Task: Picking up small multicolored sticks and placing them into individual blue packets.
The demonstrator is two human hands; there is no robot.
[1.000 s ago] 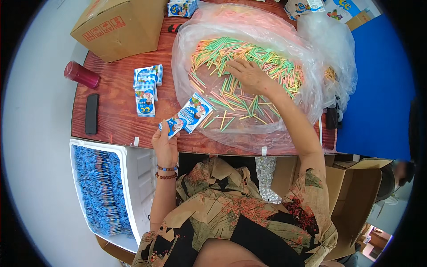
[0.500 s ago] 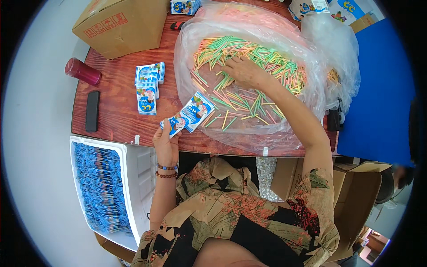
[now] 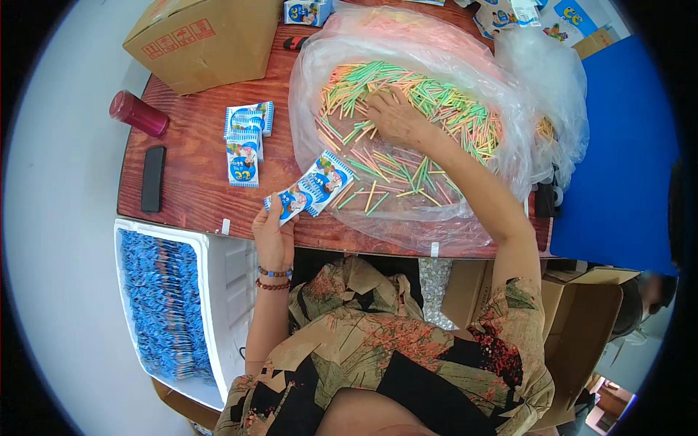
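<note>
A reddish wooden desk [image 3: 196, 182] carries a cardboard box [image 3: 207, 40], a dark red cylinder [image 3: 138, 114] and a black phone [image 3: 152, 179]. Blue-and-white packets [image 3: 246, 142] lie mid-desk, beside a clear plastic bag [image 3: 407, 211] of coloured sticks [image 3: 414, 109].

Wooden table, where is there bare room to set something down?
Bare wood on the table lies between the black phone and the stacked packets. The right half is crowded by the plastic sheet of sticks.

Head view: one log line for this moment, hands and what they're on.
left hand: holds blue-white packets at table edge | right hand: on coloured sticks in clear bag | spare packets on table
</note>
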